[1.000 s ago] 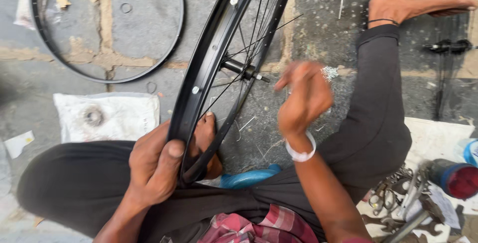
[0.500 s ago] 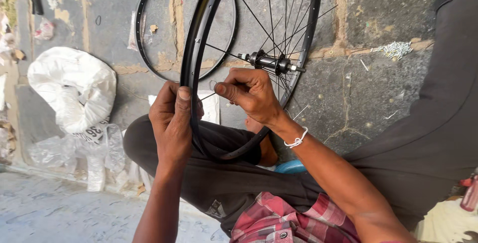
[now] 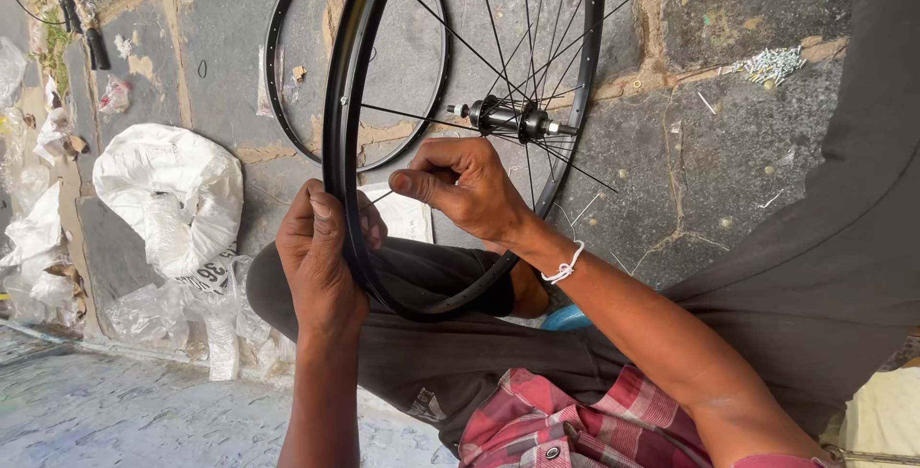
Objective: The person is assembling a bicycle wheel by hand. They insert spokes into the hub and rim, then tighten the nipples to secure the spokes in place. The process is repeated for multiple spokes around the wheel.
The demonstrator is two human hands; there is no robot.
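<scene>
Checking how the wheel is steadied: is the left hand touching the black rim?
Touching. The head view shows the left hand wrapped around the black rim, fingers curled over its edge, with no gap between them.

White sack (image 3: 172, 195): lying on the stone floor at left of the view, crumpled and bulging, woven-looking white material.
Printed patch (image 3: 213, 272): on the sack's lower edge, dark characters on white, partly folded under.
Clear plastic bags (image 3: 153, 315): just below the white sack, touching it, limp and see-through with whitish folds.
Loose white wrappers (image 3: 38, 238): along the far left edge, crumpled, piled against the wall side.
Small torn wrapper (image 3: 115, 96): on the floor above the sack, pale with a reddish tint, too small to tell more.
White sheet (image 3: 407, 214): flat on the floor, partly hidden.
Signs, screens: none.
</scene>
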